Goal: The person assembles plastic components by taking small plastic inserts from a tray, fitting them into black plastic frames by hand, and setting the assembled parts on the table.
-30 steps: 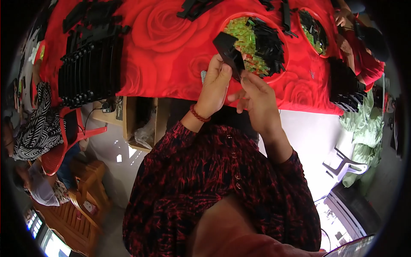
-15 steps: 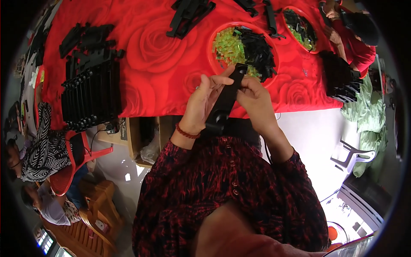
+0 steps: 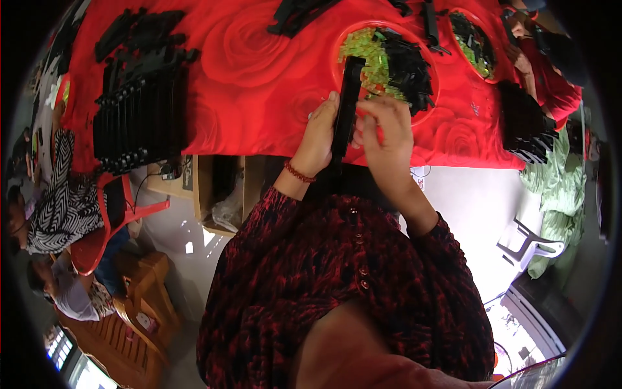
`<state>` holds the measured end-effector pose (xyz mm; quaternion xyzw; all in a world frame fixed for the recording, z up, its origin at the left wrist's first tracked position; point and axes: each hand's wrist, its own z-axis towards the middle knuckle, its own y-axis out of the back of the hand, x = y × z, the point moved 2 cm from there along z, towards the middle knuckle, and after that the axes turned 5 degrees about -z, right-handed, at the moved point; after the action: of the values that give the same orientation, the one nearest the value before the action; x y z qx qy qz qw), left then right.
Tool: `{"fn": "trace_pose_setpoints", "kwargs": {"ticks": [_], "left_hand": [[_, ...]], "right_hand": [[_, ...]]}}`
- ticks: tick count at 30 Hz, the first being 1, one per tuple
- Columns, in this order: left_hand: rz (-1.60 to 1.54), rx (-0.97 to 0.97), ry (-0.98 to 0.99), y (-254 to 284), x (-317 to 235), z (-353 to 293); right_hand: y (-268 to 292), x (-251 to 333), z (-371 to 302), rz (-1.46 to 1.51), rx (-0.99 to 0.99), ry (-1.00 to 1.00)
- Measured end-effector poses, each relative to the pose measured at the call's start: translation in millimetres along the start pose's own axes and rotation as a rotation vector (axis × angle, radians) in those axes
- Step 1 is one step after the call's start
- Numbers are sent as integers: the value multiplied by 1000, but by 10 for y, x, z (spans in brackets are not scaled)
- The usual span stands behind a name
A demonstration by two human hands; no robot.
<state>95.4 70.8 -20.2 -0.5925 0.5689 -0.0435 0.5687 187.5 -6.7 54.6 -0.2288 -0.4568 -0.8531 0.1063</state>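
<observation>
My left hand (image 3: 317, 133) is closed around a long black plastic part (image 3: 348, 107), which stands nearly upright in the picture with its narrow side toward me. Close by its right side, my right hand (image 3: 389, 129) has its fingers bent and drawn together. Whatever they pinch, if anything, is too small or hidden to make out. Just beyond my hands sits a round red tray (image 3: 437, 74). It holds a heap of small yellow-green clear pieces (image 3: 363, 48) on its left and small black pieces (image 3: 409, 68) on its right.
A row of stacked black parts (image 3: 142, 117) lies on the red rose-patterned tablecloth (image 3: 246, 52) at the left. More black parts (image 3: 301, 14) lie at the far side. At the right are a second tray (image 3: 473, 45), another black stack (image 3: 525, 123) and a co-worker's arm (image 3: 526, 68).
The black part has turned more upright and onto its narrow side, its far end now over the tray. My right hand has come off its face to its right side. The view has shifted slightly.
</observation>
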Motion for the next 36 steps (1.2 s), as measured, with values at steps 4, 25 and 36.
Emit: {"fn": "trace_pose_setpoints", "kwargs": {"ticks": [4,25,36], "left_hand": [[-100,7,21,96,36,46],[149,-161,-213,261,315,172],[210,-154,-53,168,273,123]], "right_hand": [[-141,-41,-48,664,32,-389],[-438,-332,119,-117,527,-47],[-585,-570,95,238,427,-123]]}}
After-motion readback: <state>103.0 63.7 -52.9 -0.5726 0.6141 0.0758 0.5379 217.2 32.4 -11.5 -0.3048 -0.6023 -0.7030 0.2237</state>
